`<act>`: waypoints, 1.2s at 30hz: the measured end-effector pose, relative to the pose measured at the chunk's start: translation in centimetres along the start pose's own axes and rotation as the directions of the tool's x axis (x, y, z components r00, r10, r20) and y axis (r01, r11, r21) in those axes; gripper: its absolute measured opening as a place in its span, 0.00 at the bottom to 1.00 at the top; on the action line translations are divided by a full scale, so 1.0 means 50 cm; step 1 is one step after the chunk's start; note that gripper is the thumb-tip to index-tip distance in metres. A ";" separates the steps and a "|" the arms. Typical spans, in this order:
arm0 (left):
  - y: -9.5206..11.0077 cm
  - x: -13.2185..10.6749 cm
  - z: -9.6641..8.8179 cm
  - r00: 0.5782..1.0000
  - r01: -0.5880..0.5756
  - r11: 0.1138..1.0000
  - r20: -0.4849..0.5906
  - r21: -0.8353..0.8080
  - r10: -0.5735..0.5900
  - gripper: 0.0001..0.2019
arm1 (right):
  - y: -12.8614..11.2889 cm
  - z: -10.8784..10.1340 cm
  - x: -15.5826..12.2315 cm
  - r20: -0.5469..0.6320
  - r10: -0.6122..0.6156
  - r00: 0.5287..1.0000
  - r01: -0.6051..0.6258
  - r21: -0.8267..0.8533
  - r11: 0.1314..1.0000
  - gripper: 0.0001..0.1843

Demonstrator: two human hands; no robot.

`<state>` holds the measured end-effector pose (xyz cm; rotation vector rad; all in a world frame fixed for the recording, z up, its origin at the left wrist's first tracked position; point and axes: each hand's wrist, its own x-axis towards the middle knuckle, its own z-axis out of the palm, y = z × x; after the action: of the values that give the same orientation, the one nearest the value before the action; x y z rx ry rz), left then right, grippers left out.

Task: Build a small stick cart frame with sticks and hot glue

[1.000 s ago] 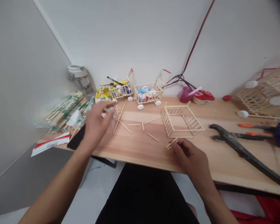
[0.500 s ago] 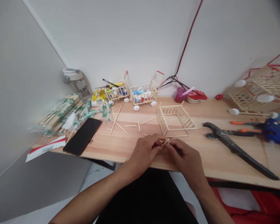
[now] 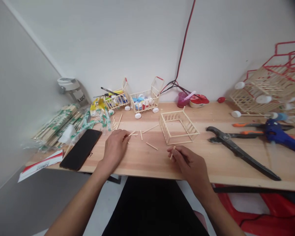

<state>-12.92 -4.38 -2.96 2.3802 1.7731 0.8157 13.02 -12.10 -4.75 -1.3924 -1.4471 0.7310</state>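
Nearest, right hand point(image 3: 189, 163): thumb and forefinger pinched on a short cut stick point(image 3: 172, 152), which juts from the fingertips toward the far side.

Left hand point(image 3: 115, 149): palm down on the wooden table point(image 3: 147, 162), fingers bent, tips touching a loose stick point(image 3: 131, 133); whether they pinch it cannot be told.

Between the two hands: one stick piece point(image 3: 151, 146), lying flat, apart from both.

Just left of the left hand: black phone point(image 3: 81, 149), lying flat.

Just beyond the right hand's pinch: open square stick frame point(image 3: 165, 131), standing on the table, untouched.

Right of the right hand: black pliers point(image 3: 232, 147); beyond them, blue glue gun point(image 3: 276, 131).

Left of and beyond the left hand: wrapped chopstick packets point(image 3: 55, 126).

Well beyond both hands, by the wall: two small stick carts point(image 3: 144, 100) on white wheels, filled with small coloured items; water bottle point(image 3: 72, 90) at the far left corner.
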 end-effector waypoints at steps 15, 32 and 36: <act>0.247 0.085 0.041 0.871 -0.491 0.863 -0.043 -0.116 0.489 0.09 | 0.036 -0.069 -0.008 -0.154 0.026 0.988 -0.037 -0.067 0.997 0.14; 0.166 0.238 0.010 0.910 -0.406 0.884 -0.009 -0.230 0.415 0.11 | 0.062 -0.098 -0.014 -0.247 0.141 0.959 -0.185 -0.163 0.969 0.16; 0.154 0.258 0.031 0.840 -0.510 0.840 0.103 -0.185 0.533 0.12 | 0.060 -0.101 -0.013 -0.245 0.133 0.960 -0.183 -0.193 0.964 0.16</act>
<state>-2.97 5.14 3.24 2.7661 0.9604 0.7478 18.71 -13.22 -5.81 -1.7157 -1.2684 0.5024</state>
